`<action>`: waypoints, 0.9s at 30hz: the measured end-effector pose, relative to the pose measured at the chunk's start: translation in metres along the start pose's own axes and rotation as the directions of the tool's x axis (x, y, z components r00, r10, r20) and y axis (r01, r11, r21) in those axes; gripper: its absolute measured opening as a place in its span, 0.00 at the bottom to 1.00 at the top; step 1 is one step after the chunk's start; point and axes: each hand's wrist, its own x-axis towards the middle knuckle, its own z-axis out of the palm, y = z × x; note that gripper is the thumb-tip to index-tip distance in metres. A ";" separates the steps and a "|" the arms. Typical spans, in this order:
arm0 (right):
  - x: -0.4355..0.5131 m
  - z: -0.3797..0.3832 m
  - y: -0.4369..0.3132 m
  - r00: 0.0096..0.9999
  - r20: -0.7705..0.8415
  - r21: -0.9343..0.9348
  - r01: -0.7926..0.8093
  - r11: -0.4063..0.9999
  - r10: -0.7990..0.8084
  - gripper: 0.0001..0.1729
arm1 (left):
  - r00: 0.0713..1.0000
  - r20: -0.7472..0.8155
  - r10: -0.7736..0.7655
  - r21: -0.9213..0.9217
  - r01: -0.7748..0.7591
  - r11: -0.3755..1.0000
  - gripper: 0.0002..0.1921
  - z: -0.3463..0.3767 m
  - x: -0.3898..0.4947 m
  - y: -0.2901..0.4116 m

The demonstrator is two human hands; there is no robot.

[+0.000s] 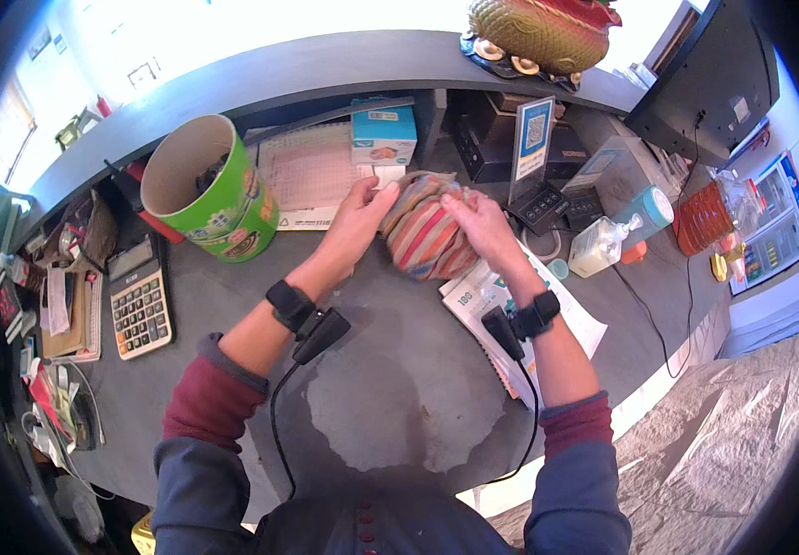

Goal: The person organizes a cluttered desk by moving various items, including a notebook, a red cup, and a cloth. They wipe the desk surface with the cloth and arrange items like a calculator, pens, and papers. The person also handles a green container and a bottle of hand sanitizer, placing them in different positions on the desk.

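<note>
Between my hands is a rounded bundle of striped fabric (431, 239) in red, orange, beige and blue, gathered at its top. My left hand (352, 225) has its thumb at the bundle's upper left edge, fingers partly hidden behind it. On the other side, my right hand (486, 229) pinches the fabric between thumb and fingers at the upper right. Below the right hand lies a spiral-bound notebook (472, 298) with loose paper on top. Behind the bundle stands a blue and white box (383, 135), next to printed grid sheets (309, 166).
A green bucket (233, 215) and a calculator (139, 302) are at the left. To the right stand a QR-code stand (533, 139), a pump bottle (597, 246), a blue-capped container (649, 211) and a monitor (711, 83). A cable (649, 340) crosses the desk's right edge.
</note>
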 end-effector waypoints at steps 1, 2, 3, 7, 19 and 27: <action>-0.009 0.002 -0.007 0.997 0.033 0.021 -0.064 0.998 0.063 0.22 | 1.000 -0.002 -0.032 0.012 0.032 0.999 0.33 0.000 -0.001 -0.001; -0.024 -0.002 -0.015 0.995 0.093 0.025 0.026 0.999 -0.028 0.25 | 0.998 0.036 -0.046 0.049 0.044 0.998 0.35 -0.002 -0.003 -0.002; -0.040 -0.003 -0.023 0.996 0.091 0.051 0.012 0.999 -0.017 0.25 | 0.989 0.122 -0.080 -0.067 0.088 0.994 0.33 -0.007 -0.007 -0.001; -0.095 0.000 -0.049 0.988 0.055 0.104 0.136 0.985 -0.142 0.29 | 0.906 0.363 -0.217 -0.237 0.315 0.919 0.25 -0.029 -0.041 0.011; -0.220 0.022 -0.102 0.881 0.329 0.350 0.220 0.911 -0.339 0.35 | 0.868 0.040 0.495 -0.651 -0.353 0.672 0.26 -0.141 -0.215 0.126; -0.240 0.017 -0.072 0.898 0.438 -0.028 0.052 0.998 -0.035 0.35 | 0.913 0.173 0.369 -0.089 -0.359 0.929 0.16 -0.084 -0.194 0.072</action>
